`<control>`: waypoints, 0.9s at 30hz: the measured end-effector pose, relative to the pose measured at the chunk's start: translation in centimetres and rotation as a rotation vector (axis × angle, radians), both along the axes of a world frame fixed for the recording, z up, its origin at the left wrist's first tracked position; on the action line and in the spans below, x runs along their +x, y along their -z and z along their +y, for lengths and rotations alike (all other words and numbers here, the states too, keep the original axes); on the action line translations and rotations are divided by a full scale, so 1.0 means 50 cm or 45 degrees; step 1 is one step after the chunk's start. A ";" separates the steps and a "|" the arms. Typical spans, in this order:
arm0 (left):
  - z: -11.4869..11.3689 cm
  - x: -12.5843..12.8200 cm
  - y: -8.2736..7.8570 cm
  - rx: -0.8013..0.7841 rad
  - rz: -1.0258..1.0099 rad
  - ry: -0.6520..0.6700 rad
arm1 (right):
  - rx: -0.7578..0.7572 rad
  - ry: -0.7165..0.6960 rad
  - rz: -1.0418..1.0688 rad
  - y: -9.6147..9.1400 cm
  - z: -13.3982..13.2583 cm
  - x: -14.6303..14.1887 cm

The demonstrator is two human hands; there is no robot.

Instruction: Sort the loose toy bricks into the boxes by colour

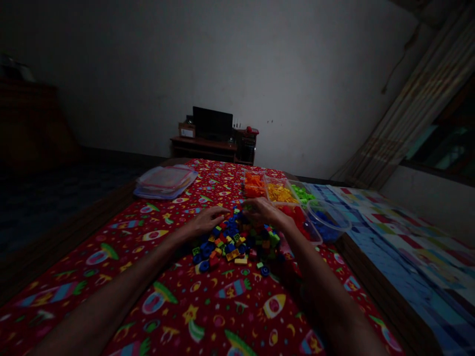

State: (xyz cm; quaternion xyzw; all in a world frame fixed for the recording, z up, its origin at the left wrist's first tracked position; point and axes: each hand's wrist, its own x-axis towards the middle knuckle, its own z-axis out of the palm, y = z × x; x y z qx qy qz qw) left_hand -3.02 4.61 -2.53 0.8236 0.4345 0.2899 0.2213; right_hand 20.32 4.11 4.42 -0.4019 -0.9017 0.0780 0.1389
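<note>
A heap of small mixed toy building bricks (232, 240) in blue, yellow, red and green lies on a red patterned cloth (166, 291). At the heap's left edge is my left hand (208, 220), open, its fingers stretched toward the blue bricks. My right hand (265, 211) arches over the far right side of the heap with its fingers apart and bent down; I make out nothing held in it. Just beyond the right hand stand clear plastic boxes of sorted bricks: orange (254, 185), yellow (281, 193), green (302, 194), red (297, 217) and blue (324, 225).
Stacked plastic lids (166, 180) lie at the cloth's far left. Wooden edges flank the cloth, with a blue checked bedspread (374, 257) to the right. By the far wall, a monitor (213, 123) stands on a low desk (202, 144). The room is dim.
</note>
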 end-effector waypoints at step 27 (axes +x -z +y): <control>0.015 -0.042 0.027 -0.056 -0.044 -0.277 | -0.037 0.212 0.386 0.005 -0.012 0.037</control>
